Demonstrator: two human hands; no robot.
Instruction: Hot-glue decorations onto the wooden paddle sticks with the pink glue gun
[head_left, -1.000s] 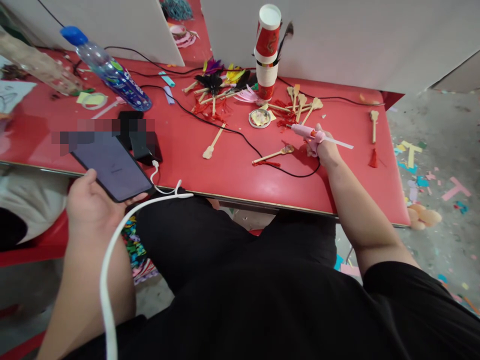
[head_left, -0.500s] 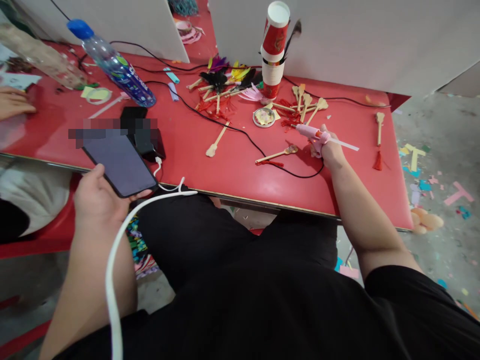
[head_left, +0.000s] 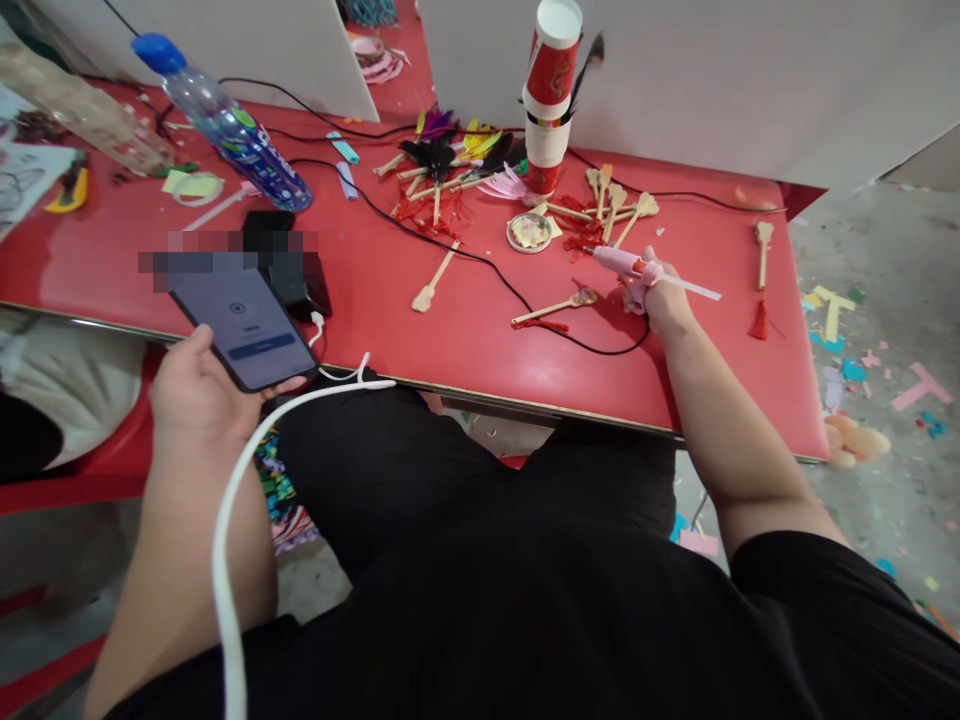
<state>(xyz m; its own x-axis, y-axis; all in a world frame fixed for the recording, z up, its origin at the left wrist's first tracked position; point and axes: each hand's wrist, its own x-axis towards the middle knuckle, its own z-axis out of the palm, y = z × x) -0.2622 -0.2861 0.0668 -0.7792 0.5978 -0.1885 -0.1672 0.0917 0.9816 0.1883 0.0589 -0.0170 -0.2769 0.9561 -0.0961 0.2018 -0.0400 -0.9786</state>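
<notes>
My left hand grips a smartphone at the table's front edge, its screen facing up and showing a dark button. A pink glue gun is in my right hand, nozzle pointing left, with a pale glue stick out of its back. Left of that hand lies a small wooden spoon-shaped stick with a red tassel. Another wooden stick lies farther left. Near the nozzle are a round lid with yellowish stuff in it and several carved sticks with red tassels.
On the red table stand stacked paper cups and a blue-capped bottle. Feathered sticks lie at the back. A black cord crosses the table. Black devices sit behind the phone; a yellow cutter lies far left.
The phone's blank screen now shows an icon and a button. Another person's hand at the far left has left the view, and the yellow cutter shows there. Both my hands keep their hold.
</notes>
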